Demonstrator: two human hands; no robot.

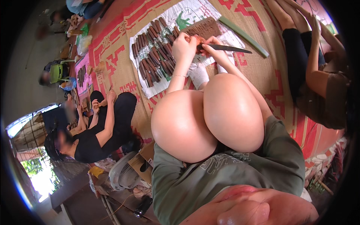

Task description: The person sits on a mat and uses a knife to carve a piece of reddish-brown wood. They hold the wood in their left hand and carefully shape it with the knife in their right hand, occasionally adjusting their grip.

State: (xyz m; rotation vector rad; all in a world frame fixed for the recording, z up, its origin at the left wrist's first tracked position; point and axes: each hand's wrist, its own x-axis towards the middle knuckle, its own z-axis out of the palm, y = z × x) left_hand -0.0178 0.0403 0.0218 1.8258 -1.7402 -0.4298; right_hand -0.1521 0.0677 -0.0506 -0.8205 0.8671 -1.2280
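Out in front of my raised knees, both hands meet over the near right part of a white cloth (157,88). The fingers of my left hand (184,47) are bent closed beside a reddish-orange patch; what they pinch is too small to make out. My right hand (215,50) grips a dark knife (232,48), its blade pointing right. Just beyond my hands lies a brown carved wooden block (206,30). Left of them, short dark-brown wooden sticks (150,56) are spread in rows on the cloth.
A long green strip (245,37) lies right of the block on a red-patterned woven mat (258,71). One person in black (101,131) sits at left, another person (315,75) at right. A fan (125,174) and a cardboard box (144,163) stand at lower left.
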